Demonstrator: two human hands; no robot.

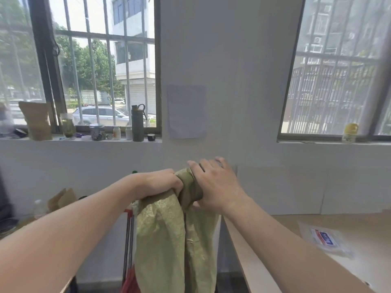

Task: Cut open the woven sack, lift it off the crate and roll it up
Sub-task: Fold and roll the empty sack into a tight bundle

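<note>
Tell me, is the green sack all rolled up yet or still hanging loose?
Partly rolled. The top of the sack is wound into a tight roll between the left hand and right hand; the rest hangs loose below.

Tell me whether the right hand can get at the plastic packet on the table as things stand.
Probably yes, once it lets go: the right hand is busy rolling the green sack with the left hand. The packet lies uncovered on the table beside that arm.

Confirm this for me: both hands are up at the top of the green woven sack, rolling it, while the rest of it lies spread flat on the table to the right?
Not quite. The head view shows the left hand and right hand at the top of the sack, but the rest hangs down in the air, left of the table.
</note>
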